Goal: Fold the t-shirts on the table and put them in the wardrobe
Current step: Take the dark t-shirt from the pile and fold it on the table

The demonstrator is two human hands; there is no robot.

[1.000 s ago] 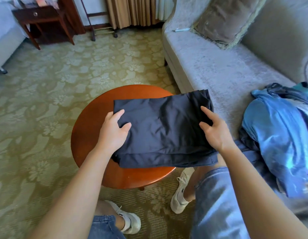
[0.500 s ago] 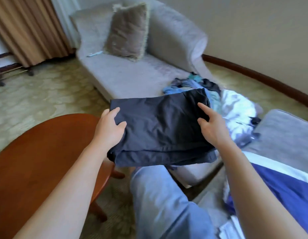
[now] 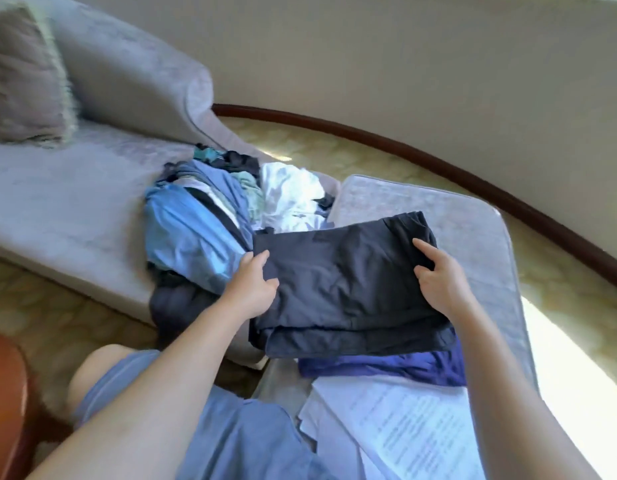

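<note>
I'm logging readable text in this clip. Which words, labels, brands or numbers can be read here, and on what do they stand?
Paper sheets: printed lines of text, too blurred to read.
Folded dark t-shirt: no print or label shows.
Pile of clothes: no text shows.
Nothing in this view can be read.

Two bare forearms (image 3: pixel 168 368), light blue shorts (image 3: pixel 238 434), one bare knee (image 3: pixel 103 362)
</note>
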